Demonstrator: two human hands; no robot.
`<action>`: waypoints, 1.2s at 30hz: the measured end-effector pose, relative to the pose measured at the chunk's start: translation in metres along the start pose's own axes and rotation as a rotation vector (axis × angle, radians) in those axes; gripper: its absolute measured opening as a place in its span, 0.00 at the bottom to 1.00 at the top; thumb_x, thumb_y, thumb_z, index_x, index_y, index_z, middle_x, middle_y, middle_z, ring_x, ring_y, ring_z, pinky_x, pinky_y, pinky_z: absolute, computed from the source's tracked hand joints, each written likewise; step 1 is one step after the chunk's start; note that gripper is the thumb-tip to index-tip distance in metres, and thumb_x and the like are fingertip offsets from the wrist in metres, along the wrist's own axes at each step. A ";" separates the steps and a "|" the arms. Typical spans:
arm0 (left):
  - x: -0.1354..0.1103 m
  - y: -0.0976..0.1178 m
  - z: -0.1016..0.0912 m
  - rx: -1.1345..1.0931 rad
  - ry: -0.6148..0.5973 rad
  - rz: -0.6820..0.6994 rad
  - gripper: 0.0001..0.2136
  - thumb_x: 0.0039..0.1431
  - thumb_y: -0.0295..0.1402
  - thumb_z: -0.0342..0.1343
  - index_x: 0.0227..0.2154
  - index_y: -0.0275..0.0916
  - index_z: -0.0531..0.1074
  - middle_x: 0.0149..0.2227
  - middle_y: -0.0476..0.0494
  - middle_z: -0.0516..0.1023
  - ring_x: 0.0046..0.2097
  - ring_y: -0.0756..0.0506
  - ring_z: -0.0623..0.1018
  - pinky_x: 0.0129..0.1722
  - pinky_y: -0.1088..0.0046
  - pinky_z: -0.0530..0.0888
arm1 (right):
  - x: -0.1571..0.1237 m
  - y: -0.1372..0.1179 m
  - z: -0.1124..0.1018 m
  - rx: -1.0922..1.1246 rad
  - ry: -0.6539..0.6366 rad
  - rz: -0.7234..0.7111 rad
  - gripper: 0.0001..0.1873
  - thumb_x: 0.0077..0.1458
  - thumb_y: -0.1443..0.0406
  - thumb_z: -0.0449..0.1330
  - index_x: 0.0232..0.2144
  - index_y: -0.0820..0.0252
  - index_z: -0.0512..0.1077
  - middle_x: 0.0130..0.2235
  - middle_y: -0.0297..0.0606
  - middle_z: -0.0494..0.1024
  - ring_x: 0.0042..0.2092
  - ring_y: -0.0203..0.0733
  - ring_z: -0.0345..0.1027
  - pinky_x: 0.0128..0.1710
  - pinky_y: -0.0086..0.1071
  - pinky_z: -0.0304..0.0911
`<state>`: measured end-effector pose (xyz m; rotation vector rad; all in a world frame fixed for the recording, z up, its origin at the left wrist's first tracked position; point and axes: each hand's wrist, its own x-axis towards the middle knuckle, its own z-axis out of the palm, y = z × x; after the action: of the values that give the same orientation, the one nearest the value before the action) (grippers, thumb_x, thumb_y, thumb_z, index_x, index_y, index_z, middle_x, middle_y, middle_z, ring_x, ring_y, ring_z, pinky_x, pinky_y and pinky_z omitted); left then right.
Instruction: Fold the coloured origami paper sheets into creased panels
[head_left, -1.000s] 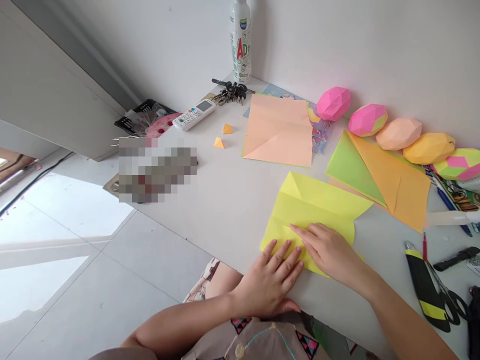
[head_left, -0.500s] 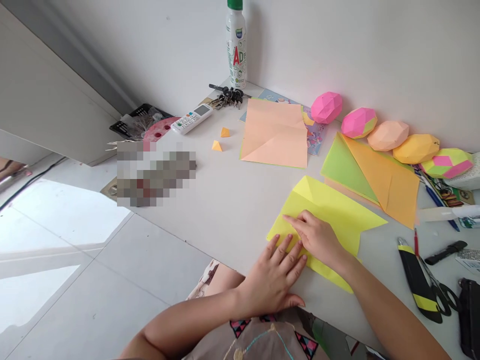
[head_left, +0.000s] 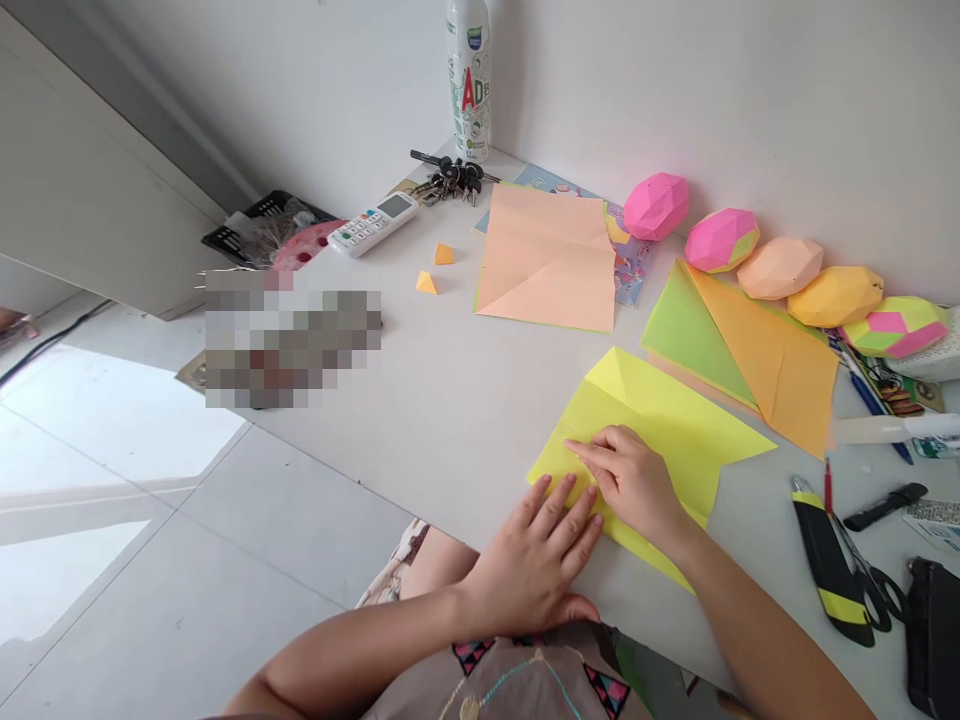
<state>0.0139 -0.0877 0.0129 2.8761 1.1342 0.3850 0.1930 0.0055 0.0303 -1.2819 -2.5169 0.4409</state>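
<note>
A sheet of yellow paper (head_left: 660, 400) with fold creases lies on the table in front of me. My left hand (head_left: 547, 540) rests flat on its near left part, fingers spread and the thumb off toward the table edge. Just right of it, my right hand (head_left: 634, 485) presses on the same sheet with its index finger stretched to the left and the other fingers curled in. Nothing shows in either hand. The two hands partly cover the paper's lower left side.
Folded green and orange paper (head_left: 787, 370) lies to the right, below several faceted paper balls (head_left: 784, 268). Peach paper (head_left: 551, 255), two small orange pieces (head_left: 426, 283), a remote (head_left: 375, 224) and keys (head_left: 454, 180) lie farther back. A utility knife (head_left: 829, 560) and scissors (head_left: 874, 590) are at right.
The view has shifted slightly. Both hands stay on the yellow sheet in nearly the same pose, the left a little lower and farther left in the picture.
</note>
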 end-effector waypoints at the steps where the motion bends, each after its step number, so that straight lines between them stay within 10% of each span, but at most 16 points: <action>1: 0.000 0.000 0.000 0.001 0.001 0.000 0.39 0.61 0.60 0.31 0.61 0.32 0.59 0.65 0.30 0.55 0.63 0.29 0.59 0.61 0.47 0.49 | 0.000 0.000 0.001 -0.008 0.003 -0.002 0.18 0.62 0.69 0.52 0.47 0.48 0.75 0.29 0.36 0.70 0.35 0.38 0.65 0.32 0.28 0.63; 36: -0.008 0.001 0.002 0.032 -0.024 0.014 0.37 0.63 0.57 0.29 0.61 0.33 0.59 0.64 0.32 0.57 0.64 0.30 0.57 0.59 0.44 0.52 | 0.001 -0.010 -0.001 -0.147 0.034 -0.140 0.25 0.53 0.79 0.53 0.49 0.57 0.75 0.28 0.37 0.67 0.34 0.39 0.58 0.27 0.28 0.56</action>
<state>0.0099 -0.0936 0.0091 2.9090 1.1274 0.3353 0.1853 0.0012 0.0348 -1.1418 -2.6298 0.2044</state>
